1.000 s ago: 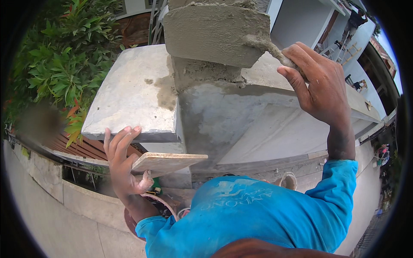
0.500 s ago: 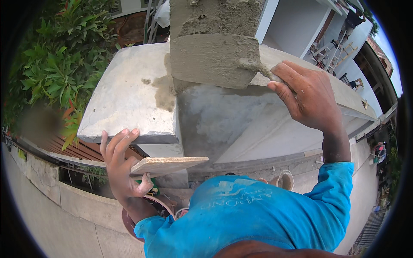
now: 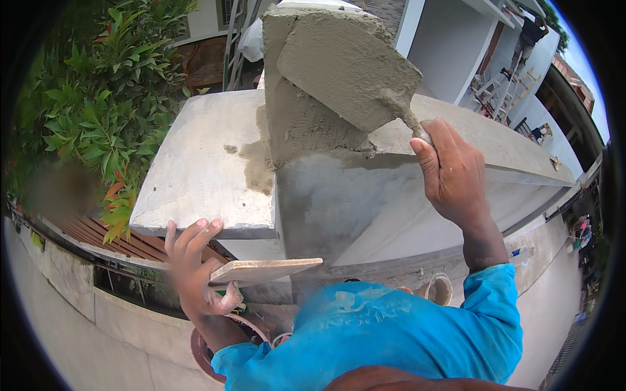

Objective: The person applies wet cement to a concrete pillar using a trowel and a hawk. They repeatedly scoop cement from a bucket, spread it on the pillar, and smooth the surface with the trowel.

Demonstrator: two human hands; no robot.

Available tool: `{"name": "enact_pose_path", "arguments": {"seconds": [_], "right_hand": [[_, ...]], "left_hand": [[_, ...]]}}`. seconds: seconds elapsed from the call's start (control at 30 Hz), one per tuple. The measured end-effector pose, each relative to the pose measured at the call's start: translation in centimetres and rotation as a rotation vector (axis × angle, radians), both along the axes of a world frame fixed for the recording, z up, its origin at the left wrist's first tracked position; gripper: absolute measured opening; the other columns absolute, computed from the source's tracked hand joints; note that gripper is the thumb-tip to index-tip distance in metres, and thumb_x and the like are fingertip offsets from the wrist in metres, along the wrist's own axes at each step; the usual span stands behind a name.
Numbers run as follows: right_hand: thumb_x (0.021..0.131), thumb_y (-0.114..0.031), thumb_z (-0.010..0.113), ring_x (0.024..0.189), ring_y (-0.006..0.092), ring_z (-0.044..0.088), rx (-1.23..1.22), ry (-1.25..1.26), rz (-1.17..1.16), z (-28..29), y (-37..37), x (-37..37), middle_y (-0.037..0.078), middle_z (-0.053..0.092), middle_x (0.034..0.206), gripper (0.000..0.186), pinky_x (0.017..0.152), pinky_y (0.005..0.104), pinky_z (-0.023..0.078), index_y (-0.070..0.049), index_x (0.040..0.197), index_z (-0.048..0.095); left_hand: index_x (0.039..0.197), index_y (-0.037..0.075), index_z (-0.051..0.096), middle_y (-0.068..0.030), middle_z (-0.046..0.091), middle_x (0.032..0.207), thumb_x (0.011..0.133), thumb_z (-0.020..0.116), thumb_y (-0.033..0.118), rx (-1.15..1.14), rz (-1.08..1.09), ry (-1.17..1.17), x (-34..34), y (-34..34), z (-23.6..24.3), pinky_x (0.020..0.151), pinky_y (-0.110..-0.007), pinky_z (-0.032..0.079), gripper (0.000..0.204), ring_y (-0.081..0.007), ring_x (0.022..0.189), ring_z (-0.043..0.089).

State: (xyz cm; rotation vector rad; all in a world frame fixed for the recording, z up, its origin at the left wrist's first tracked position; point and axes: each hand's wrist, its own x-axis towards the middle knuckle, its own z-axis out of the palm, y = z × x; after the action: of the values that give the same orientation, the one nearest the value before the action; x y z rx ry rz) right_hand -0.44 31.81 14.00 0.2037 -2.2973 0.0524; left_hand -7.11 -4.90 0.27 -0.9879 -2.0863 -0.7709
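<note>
A: In the head view, where is the trowel [image 3: 357, 77]?

B: Between 12 and 1 o'clock, slanted over the face of the wet mortar column [image 3: 283, 111]. Whether it presses fully flat, I can't tell.

A: And the right grip [image 3: 456, 173]?

B: Almost at 3 o'clock, fingers and thumb closed round the trowel's caked handle [image 3: 418, 129].

A: The left grip [image 3: 199, 267]?

B: At 8 o'clock. It has hold of the flat board [image 3: 267, 270], thumb below and fingers spread above, tips by the near edge of the pale concrete block [image 3: 202, 163].

A: How would you do this smoothing well?

B: I'd press evenly, raise the leading edge slightly and sweep in long strokes; digging in a corner could gouge the coat. The ragged lower edge, near 1 o'clock, probably wants lighter pressure. I'd hold the board level, near the work, ready for droppings.
</note>
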Motion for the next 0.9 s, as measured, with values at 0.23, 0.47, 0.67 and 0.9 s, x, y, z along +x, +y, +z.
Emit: {"name": "enact_pose_path", "arguments": {"seconds": [0.23,0.47,0.67,0.9], "right_hand": [[0.100,-0.028,0.063,0.067,0.0302,0.062,0.132,-0.191,-0.049,0.2,-0.6,0.4,0.007,0.059,0.082,0.021,0.053,0.0408,0.044,-0.008,0.097,0.058],[0.099,-0.035,0.062,0.066,0.0250,0.055,-0.052,-0.232,0.127,5.9,2.0,5.9,0.009,0.056,0.078,0.032,0.061,0.0359,0.041,-0.003,0.101,0.066],[0.106,-0.049,0.051,0.082,0.0095,0.056,-0.134,-0.422,0.097,20.6,8.6,3.0,0.002,0.052,0.078,0.053,0.079,0.0262,0.045,0.000,0.121,0.062],[0.107,-0.030,0.055,0.061,0.0084,0.053,-0.233,-0.708,-0.042,24.3,1.1,-5.1,-0.002,0.059,0.071,0.029,0.057,0.0259,0.044,-0.007,0.107,0.072]], "left_hand": [[0.058,0.009,0.042,-0.0128,0.070,0.127,0.073,0.060,0.037,0.042,0.013,0.031,0.0,0.2,-0.2,0.118,-0.063,0.025,0.036,-0.0359,0.125,0.057],[0.062,0.009,0.062,-0.0091,0.070,0.128,0.066,0.066,0.044,0.030,0.015,-0.023,0.3,-0.5,-0.2,0.119,-0.062,0.023,0.036,-0.0330,0.125,0.057],[0.063,0.007,0.064,-0.0091,0.070,0.127,0.066,0.066,0.044,0.076,-0.003,-0.047,0.2,0.4,0.3,0.119,-0.061,0.024,0.037,-0.0339,0.124,0.057],[0.061,0.006,0.060,-0.0102,0.070,0.126,0.064,0.068,0.045,0.091,0.048,-0.046,0.5,0.5,0.2,0.119,-0.062,0.024,0.040,-0.0345,0.122,0.057]]}}
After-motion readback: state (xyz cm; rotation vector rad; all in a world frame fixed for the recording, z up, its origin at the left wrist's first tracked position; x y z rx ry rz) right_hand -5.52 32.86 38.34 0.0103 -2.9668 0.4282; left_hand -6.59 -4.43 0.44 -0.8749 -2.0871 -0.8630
